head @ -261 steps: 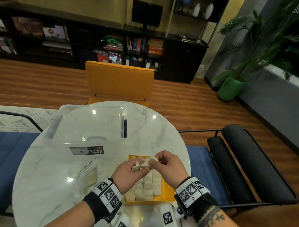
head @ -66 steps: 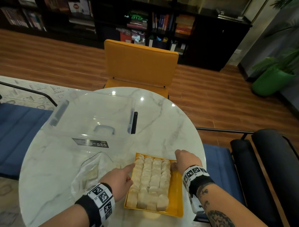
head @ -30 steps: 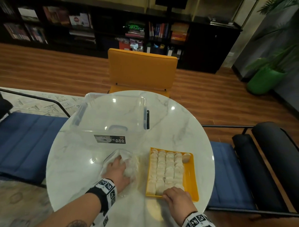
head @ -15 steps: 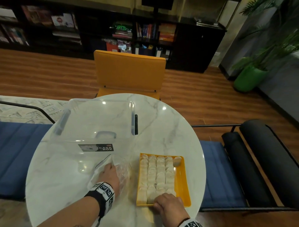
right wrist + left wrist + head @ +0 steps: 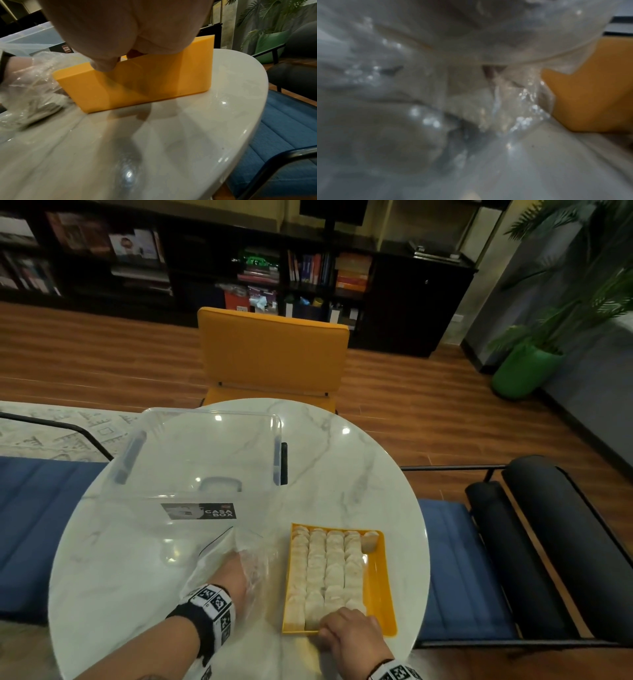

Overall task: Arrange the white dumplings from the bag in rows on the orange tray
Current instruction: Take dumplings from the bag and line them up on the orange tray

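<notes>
The left hand point(image 5: 233, 573) is pushed inside the clear bag point(image 5: 239, 556), which lies crumpled on the table point(image 5: 359, 474) just left of the tray point(image 5: 380, 587). Its fingers are hidden by the plastic, and the left wrist view is a blur of film and pale lumps, so I cannot tell whether they are closed on anything. The right hand point(image 5: 349, 633) sits at the near edge of the tray, fingers curled over the rim; from the right wrist view the fingertips point(image 5: 102, 66) hook over the top of the near wall, so it is gripping the tray.

The dumplings point(image 5: 325, 570) fill most of the tray in four long rows that run away from the person, packed side by side and touching. One more dumpling point(image 5: 370, 541) stands alone at the far end, starting a fifth row along the right side; the rest of that strip is bare orange. A few pale pieces show through the bag in the right wrist view point(image 5: 42, 106), lying on the table beside the tray's left corner.

Behind the bag stands a clear plastic box point(image 5: 205, 460) with a dark label on its near wall. Beyond the round marble table is an orange chair point(image 5: 274, 354), then dark bookshelves point(image 5: 171, 268). A green planter point(image 5: 524, 371) stands far right.
</notes>
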A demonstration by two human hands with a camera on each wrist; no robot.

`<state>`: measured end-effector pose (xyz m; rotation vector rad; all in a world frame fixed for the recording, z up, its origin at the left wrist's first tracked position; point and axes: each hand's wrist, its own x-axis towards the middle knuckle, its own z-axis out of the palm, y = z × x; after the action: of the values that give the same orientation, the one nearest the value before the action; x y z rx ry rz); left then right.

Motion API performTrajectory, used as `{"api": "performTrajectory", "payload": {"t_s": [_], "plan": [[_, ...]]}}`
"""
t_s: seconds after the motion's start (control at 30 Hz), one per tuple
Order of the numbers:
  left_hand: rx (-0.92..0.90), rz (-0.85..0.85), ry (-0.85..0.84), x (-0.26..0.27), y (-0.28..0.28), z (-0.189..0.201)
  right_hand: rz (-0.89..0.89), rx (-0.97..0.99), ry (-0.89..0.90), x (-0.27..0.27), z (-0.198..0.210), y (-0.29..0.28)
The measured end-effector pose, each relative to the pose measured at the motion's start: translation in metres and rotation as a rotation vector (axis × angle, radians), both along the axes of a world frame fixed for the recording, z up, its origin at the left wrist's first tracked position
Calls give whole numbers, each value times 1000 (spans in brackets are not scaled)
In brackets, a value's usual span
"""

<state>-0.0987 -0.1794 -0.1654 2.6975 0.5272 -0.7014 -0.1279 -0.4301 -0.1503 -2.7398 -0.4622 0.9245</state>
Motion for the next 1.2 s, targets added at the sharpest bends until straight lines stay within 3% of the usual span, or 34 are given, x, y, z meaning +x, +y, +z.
{"api": "performTrajectory", "payload": {"t_s": [0.07, 0.27, 0.47, 0.63, 0.8, 1.2], "plan": [[-81, 60, -25, -3, 6, 3, 9, 9, -12, 0, 0, 0], [-181, -34, -56, -8, 17, 8, 7, 21, -19, -2, 1, -1], [-277, 12, -78, -7, 35, 27, 1, 24, -25, -1, 2, 0], [-86, -181, 20, -13, 49, 48, 12, -2, -42, -2, 1, 0], [106, -291, 173, -29, 45, 43, 35, -3, -49, -2, -4, -2], [-7, -279, 77, -57, 28, 28, 22, -8, -62, -5, -3, 0]]}}
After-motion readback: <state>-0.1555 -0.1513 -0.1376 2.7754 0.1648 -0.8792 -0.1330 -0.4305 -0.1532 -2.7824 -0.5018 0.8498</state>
